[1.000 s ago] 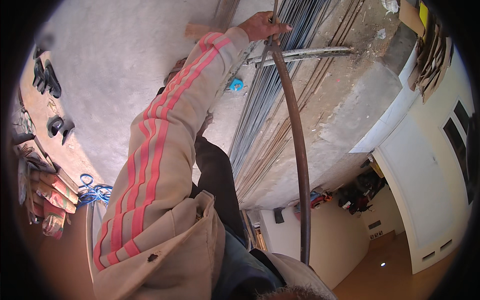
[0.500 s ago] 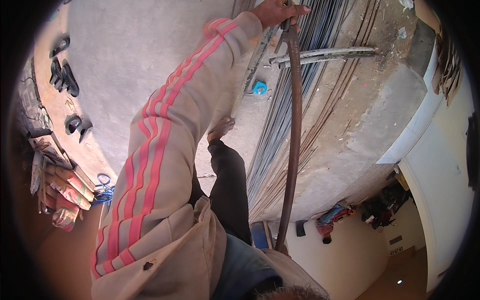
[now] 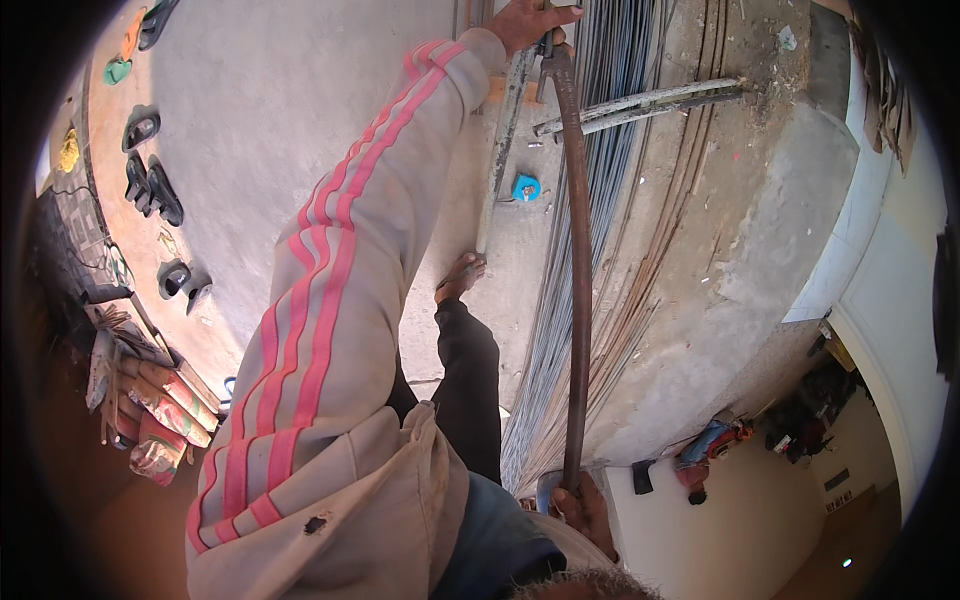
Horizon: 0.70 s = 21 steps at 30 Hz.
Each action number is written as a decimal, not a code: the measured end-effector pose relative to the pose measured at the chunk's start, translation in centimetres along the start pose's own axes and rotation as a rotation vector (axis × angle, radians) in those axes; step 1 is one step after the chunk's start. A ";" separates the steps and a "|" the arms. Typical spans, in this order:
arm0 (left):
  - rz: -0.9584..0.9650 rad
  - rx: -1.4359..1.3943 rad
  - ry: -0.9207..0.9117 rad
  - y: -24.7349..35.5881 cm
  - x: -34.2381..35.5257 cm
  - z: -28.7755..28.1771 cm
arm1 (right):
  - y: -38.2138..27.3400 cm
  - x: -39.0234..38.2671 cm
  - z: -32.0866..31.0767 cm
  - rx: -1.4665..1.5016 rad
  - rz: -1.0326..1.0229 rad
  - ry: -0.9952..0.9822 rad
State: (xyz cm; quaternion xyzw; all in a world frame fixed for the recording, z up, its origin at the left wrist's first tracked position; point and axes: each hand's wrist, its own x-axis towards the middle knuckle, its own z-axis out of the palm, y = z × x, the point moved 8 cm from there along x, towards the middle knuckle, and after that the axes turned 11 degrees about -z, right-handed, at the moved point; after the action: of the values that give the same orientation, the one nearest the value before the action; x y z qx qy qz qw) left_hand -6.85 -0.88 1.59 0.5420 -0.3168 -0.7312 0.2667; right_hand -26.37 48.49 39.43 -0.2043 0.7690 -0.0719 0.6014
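A long, slightly curved brown metal bar with a forked head runs from the top of the view down toward my body. My right hand is wrapped round its lower end. At the top, my left hand is closed on a dark metal rod at the forked head, its thumb pointing right. The top of that hand is cut off by the view's edge. A long, whitish-stained bar extends from below my left hand to my bare foot.
A bundle of long steel rods lies on the concrete, with rusty rods beside it. Two stained pipes cross over them. A blue tape measure sits nearby. Sandals and stacked bags are at left. A person is at lower right.
My right hand has come into view, holding the bar's lower end. The bar's head and my left hand appear a little farther left as the view shifts.
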 end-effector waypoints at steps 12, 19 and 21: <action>0.091 -0.102 -0.134 -0.9 -0.1 -0.6 | -4.0 -1.7 0.7 -0.389 -0.061 0.135; 0.093 -0.103 -0.133 -1.6 0.6 -0.7 | -2.7 -1.5 1.0 -0.398 -0.028 0.150; 0.089 -0.091 -0.133 -2.0 0.8 -0.8 | -2.7 -1.4 1.1 -0.410 -0.055 0.164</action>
State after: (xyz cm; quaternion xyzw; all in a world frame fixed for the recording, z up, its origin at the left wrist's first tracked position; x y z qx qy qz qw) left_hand -6.40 -0.33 -0.58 0.4649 -0.3243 -0.7666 0.3018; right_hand -24.46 46.71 41.37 -0.3366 0.8081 0.0533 0.4804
